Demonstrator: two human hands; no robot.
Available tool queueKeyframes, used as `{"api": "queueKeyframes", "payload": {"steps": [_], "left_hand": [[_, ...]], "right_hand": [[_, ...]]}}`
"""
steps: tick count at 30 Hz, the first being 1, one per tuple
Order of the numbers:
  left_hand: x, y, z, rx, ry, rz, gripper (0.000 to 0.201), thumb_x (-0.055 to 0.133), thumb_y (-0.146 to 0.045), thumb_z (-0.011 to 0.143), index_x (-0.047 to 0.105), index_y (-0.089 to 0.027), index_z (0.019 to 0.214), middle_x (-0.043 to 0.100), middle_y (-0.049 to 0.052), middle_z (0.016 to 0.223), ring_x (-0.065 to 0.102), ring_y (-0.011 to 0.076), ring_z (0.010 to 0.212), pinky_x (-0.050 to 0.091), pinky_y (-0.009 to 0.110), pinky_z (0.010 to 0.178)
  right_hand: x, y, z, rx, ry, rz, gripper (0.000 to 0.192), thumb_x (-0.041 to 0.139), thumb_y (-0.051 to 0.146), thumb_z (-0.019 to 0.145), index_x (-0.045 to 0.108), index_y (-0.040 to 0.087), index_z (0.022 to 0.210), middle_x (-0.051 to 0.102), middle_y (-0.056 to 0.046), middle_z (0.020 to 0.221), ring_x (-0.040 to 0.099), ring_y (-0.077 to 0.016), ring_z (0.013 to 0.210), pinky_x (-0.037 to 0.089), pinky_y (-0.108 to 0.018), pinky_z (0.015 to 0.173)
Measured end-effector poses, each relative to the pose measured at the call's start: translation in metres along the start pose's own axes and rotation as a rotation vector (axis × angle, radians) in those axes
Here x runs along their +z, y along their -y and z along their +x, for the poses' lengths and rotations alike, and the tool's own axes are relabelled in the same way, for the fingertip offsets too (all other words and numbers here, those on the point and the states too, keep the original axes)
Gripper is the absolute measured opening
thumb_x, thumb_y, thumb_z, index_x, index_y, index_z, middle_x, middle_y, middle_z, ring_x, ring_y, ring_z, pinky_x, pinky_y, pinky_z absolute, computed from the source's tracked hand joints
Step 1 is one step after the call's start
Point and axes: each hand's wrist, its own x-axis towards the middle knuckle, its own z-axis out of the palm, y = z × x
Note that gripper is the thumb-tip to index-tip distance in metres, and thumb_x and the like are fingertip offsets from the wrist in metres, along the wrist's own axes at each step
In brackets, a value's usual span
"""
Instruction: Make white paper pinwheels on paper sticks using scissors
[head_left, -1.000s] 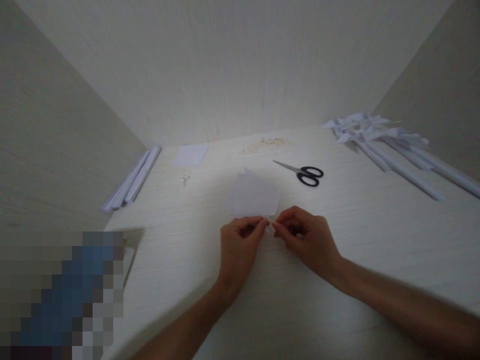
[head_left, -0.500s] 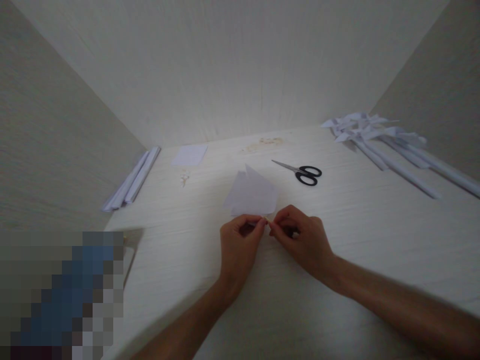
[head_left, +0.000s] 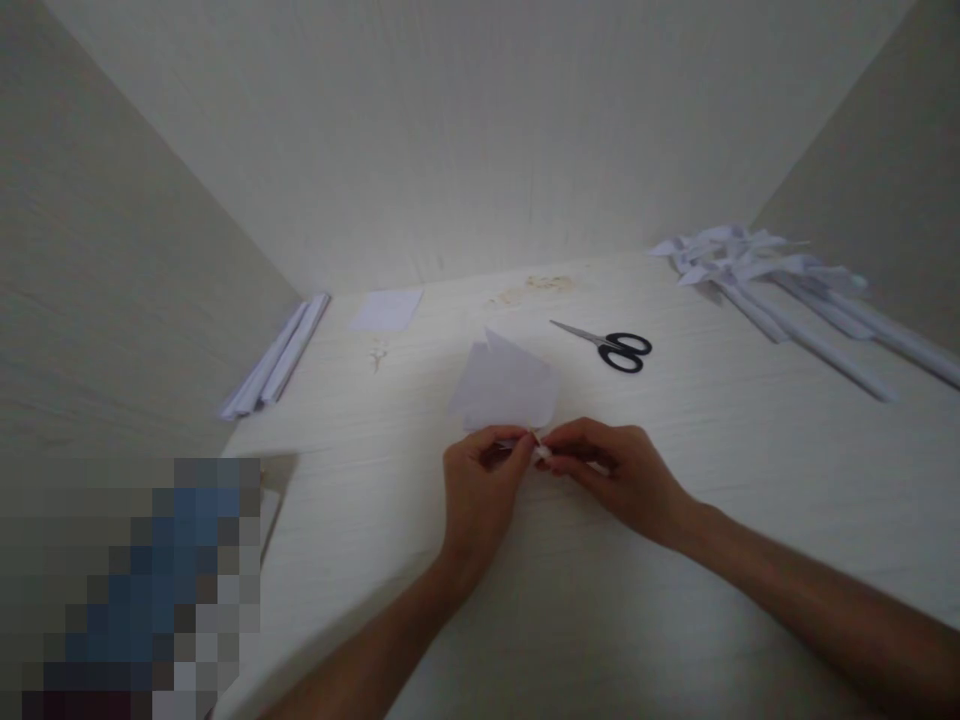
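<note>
A white piece of paper (head_left: 506,385) with slit, pointed edges stands out beyond my hands. My left hand (head_left: 484,490) pinches its near end between thumb and index finger. Close by on the right, my right hand (head_left: 626,480) has its thumb and fingers drawn together at a small white bit (head_left: 541,453) between the two sets of fingertips. Whether that bit is part of the paper, I cannot tell. Scissors (head_left: 611,350) with black handles lie just beyond my right hand, blades pointing left.
White paper tubes (head_left: 277,355) lie at the left edge. Several paper pinwheels on white sticks (head_left: 780,280) are heaped at the right. A flat paper square (head_left: 386,310), pale scraps (head_left: 377,354) and tan bits (head_left: 547,284) lie toward the back wall (head_left: 480,140). A pixelated patch covers the lower left.
My right fingers have shifted slightly and straightened at the left fingertips. A small white bit now shows there, where a tiny yellowish spot showed before. The view has shifted slightly.
</note>
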Motion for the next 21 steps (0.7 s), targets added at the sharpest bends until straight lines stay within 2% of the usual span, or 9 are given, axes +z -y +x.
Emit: {"api": "queueKeyframes", "payload": {"steps": [6, 10, 13, 17, 21], "left_hand": [[0.0002, -0.0022, -0.0005, -0.012, 0.0, -0.008, 0.003, 0.064, -0.016, 0.062, 0.067, -0.016, 0.062, 0.068, 0.0, 0.061, 0.063, 0.0123, 0.055, 0.051, 0.02, 0.054], [0.0006, -0.0035, -0.001, 0.007, 0.012, -0.003, 0.005, 0.063, -0.013, 0.061, 0.067, -0.016, 0.062, 0.069, 0.0, 0.063, 0.063, 0.0114, 0.057, 0.051, 0.019, 0.056], [0.0005, -0.0035, -0.0015, 0.002, 0.003, -0.008, 0.005, 0.063, -0.013, 0.062, 0.067, -0.016, 0.063, 0.069, 0.0, 0.064, 0.063, 0.0112, 0.056, 0.051, 0.019, 0.055], [0.0001, -0.0018, -0.0019, 0.001, 0.017, -0.008, 0.006, 0.063, -0.013, 0.062, 0.067, -0.016, 0.063, 0.069, 0.0, 0.062, 0.062, 0.0116, 0.054, 0.051, 0.02, 0.053], [-0.0004, 0.0, -0.0017, 0.042, 0.075, -0.011, 0.008, 0.061, -0.012, 0.063, 0.067, -0.017, 0.065, 0.069, 0.0, 0.063, 0.062, 0.0116, 0.055, 0.051, 0.02, 0.055]], "right_hand": [[-0.0014, -0.005, -0.0007, -0.057, -0.101, -0.064, 0.007, 0.063, 0.021, 0.07, 0.059, 0.019, 0.076, 0.068, 0.0, 0.069, 0.064, -0.0124, 0.059, 0.05, -0.019, 0.051], [-0.0004, -0.0049, -0.0013, -0.026, -0.13, -0.049, 0.005, 0.062, 0.021, 0.072, 0.059, 0.019, 0.074, 0.066, 0.0, 0.065, 0.063, -0.0128, 0.057, 0.049, -0.02, 0.05], [0.0, -0.0048, -0.002, -0.06, -0.133, 0.018, 0.011, 0.062, 0.021, 0.072, 0.059, 0.018, 0.082, 0.063, -0.003, 0.075, 0.062, -0.0122, 0.062, 0.051, -0.022, 0.054], [0.0005, -0.0063, -0.0025, -0.19, -0.071, 0.098, 0.029, 0.061, 0.016, 0.073, 0.057, 0.022, 0.101, 0.049, -0.006, 0.105, 0.059, -0.0114, 0.075, 0.054, -0.025, 0.064], [0.0008, -0.0081, -0.0013, -0.164, -0.002, 0.13, 0.031, 0.058, 0.011, 0.074, 0.058, 0.024, 0.102, 0.05, -0.005, 0.101, 0.058, -0.0122, 0.081, 0.054, -0.025, 0.069]]}}
